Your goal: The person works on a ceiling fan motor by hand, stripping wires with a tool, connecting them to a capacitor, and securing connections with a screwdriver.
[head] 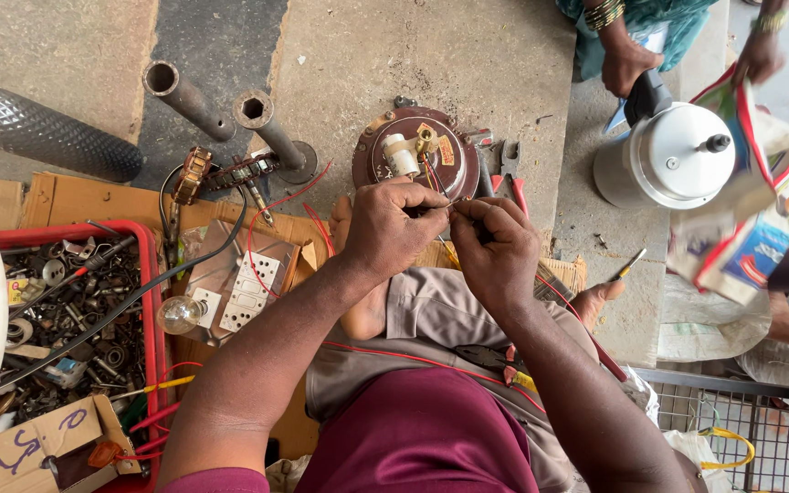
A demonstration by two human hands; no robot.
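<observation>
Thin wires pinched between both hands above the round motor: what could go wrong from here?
The wires run short from the left hand and right hand to the motor; a tug might break one. Red wire across the lap could snag. The bulb lies loose nearby and could roll or crack.

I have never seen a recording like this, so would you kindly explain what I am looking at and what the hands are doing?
There is one picture, taken by a camera worn on a person's head, looking down at their lap as they sit on a concrete floor. Their left hand and right hand meet in front of them, pinching thin wires that run from a round brown motor. Left of them sit a red tray of metal scrap, a switch board with a bulb, and two metal pipes. Top right, another person's hand grips the handle of a pressure cooker.
</observation>
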